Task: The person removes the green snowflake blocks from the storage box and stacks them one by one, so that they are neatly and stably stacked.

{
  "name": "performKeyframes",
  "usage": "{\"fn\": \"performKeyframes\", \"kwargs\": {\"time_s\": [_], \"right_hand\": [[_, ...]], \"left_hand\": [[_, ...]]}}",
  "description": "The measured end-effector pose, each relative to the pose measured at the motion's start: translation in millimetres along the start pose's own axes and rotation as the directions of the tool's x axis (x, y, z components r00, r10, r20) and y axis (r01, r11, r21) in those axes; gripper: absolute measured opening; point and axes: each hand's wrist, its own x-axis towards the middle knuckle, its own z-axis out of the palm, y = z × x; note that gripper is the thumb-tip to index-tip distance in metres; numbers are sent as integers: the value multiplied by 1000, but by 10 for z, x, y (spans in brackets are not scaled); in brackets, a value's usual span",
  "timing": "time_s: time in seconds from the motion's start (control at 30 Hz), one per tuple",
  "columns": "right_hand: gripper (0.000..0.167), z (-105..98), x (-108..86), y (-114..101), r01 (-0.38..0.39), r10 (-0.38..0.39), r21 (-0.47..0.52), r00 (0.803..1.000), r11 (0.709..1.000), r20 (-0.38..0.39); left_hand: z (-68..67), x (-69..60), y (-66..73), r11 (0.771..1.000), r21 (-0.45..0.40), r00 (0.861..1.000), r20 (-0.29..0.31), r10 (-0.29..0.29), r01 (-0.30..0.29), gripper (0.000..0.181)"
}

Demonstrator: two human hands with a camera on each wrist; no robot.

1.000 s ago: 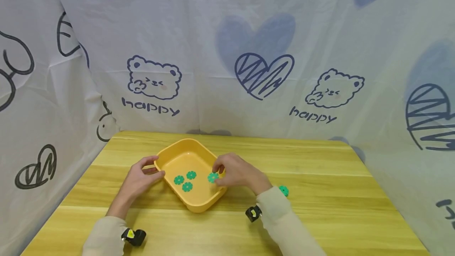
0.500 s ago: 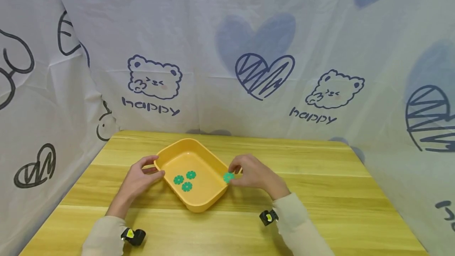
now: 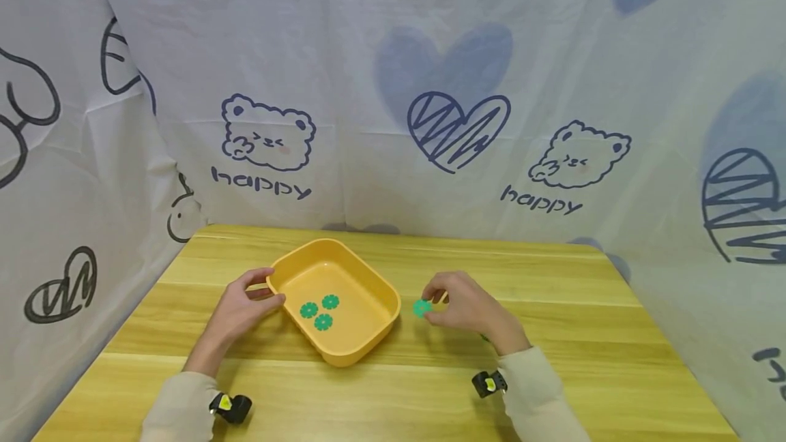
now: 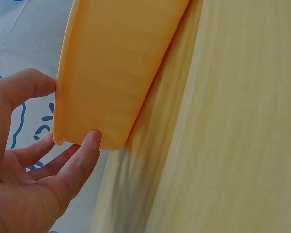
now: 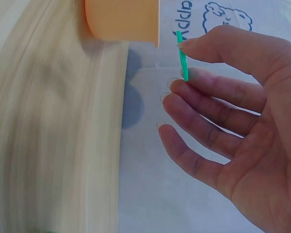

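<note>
A yellow plastic basin (image 3: pixel 359 353) sits on the wooden table, its corners turned toward and away from me. Three green notched discs (image 3: pixel 323 322) lie on its floor, near the left side. My left hand (image 3: pixel 242 305) holds the basin's left corner, thumb and fingers on either side of it; the left wrist view has this hand (image 4: pixel 43 179) against the rim and outer wall. To the right of the basin, my right hand (image 3: pixel 467 305) pinches another green disc (image 3: pixel 422 308) between thumb and fingertips, above the table. In the right wrist view that disc (image 5: pixel 183 58) appears edge-on.
Behind my right wrist, a sliver of another green disc (image 3: pixel 485 337) shows; the rest is hidden. White cloth (image 3: pixel 362 189) with printed bears and hearts hangs behind and beside the table (image 3: pixel 583 360).
My right hand has carried its pinched disc rightward, from over the basin's inside past its right rim. The left hand, the basin and the three discs have stayed in place.
</note>
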Motion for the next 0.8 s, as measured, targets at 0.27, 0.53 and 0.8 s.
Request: {"fn": "performKeyframes", "kwargs": {"time_s": [0.27, 0.53, 0.8], "right_hand": [[20, -92, -189, 144, -73, 73, -7, 997, 997, -41], [19, -180, -402, 327, -134, 132, -23, 989, 991, -68], [23, -217, -587, 530, -173, 172, -10, 982, 985, -78]], "left_hand": [[0, -15, 9, 1000, 2, 1000, 3, -2, 2, 68], [-4, -13, 4, 1000, 5, 1000, 3, 3, -3, 69], [-9, -17, 2, 1000, 3, 1000, 3, 1, -1, 69]]}}
